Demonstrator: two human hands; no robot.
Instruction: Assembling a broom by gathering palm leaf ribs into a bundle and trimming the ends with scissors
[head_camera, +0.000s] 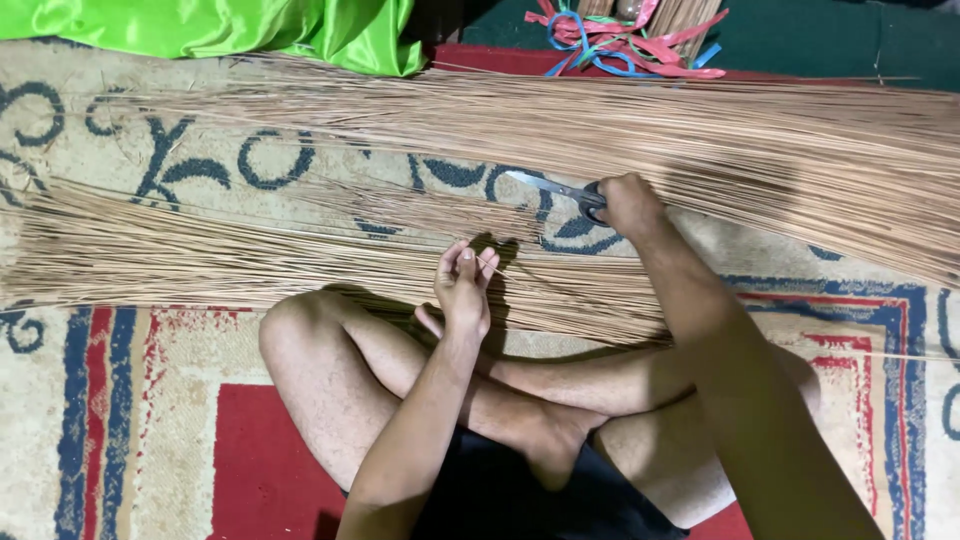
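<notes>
Sitting cross-legged on the patterned rug (150, 400), the person pinches one thin stick (490, 266) in the left hand (462, 290) over the near bundle of sticks (250, 262) — the right hand (628, 205) grips scissors (560, 190), blades parted. Better, I'd judge, to hold the stick taut and cut squarely — fingers clear.

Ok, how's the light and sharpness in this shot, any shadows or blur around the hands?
Head view: bright, even light from the front; the left hand casts a dark shadow onto the thin sticks just right of it, and the right hand with the scissors shades the carpet. Focus is sharp, no motion blur; the green cloth shows sheen.
</notes>
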